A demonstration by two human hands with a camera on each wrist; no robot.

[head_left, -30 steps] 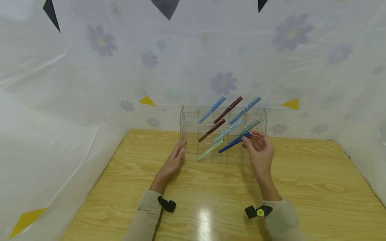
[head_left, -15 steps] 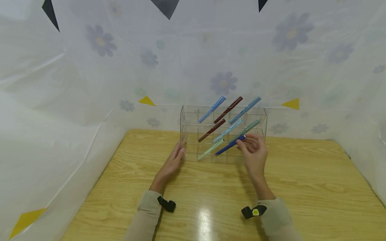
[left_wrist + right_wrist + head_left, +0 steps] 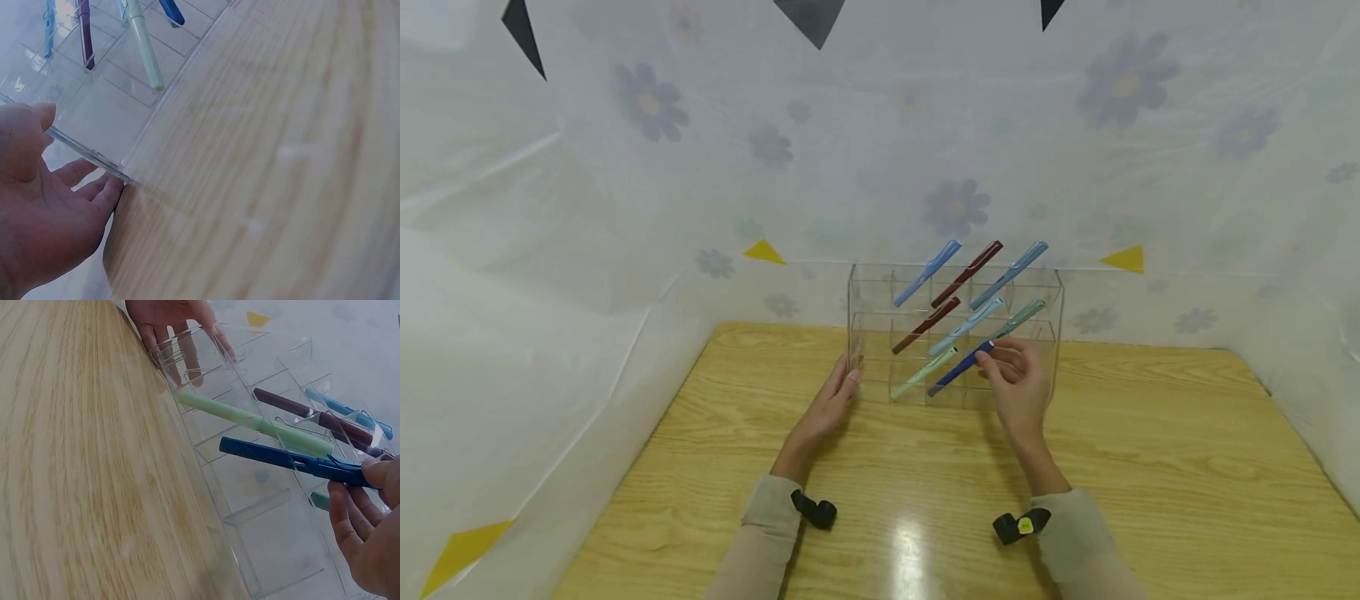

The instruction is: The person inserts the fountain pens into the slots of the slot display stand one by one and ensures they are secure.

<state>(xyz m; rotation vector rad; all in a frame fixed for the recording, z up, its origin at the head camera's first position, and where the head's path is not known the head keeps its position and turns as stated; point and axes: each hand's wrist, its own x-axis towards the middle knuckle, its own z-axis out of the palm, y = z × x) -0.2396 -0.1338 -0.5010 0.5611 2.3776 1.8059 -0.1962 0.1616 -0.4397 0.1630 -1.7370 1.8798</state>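
Note:
A clear compartmented pen rack (image 3: 985, 397) stands on the table, with slanted pens in three tiers. My left hand (image 3: 829, 407) holds its left end, thumb at the front edge and fingers spread against the side panel. Between thumb and fingertips my right hand (image 3: 1021, 390) pinches the upper, clip end of a dark blue pen (image 3: 262, 453). The pen's lower end points down to the left, over the bottom tier, right beside a pale green pen (image 3: 925, 372). Above that tier are a dark red pen (image 3: 927, 325), a light blue pen (image 3: 966, 327) and a green pen (image 3: 1024, 316).
In the top tier lean a blue pen (image 3: 927, 273), another dark red pen (image 3: 967, 273) and a second blue pen (image 3: 1010, 275). The wooden table (image 3: 880, 483) reaches back to a flower-patterned sheet (image 3: 880, 167) hanging behind the rack.
My right hand has moved left and slightly down, bringing the dark blue pen closer to the pale green one. My left hand and the rack have stayed in place.

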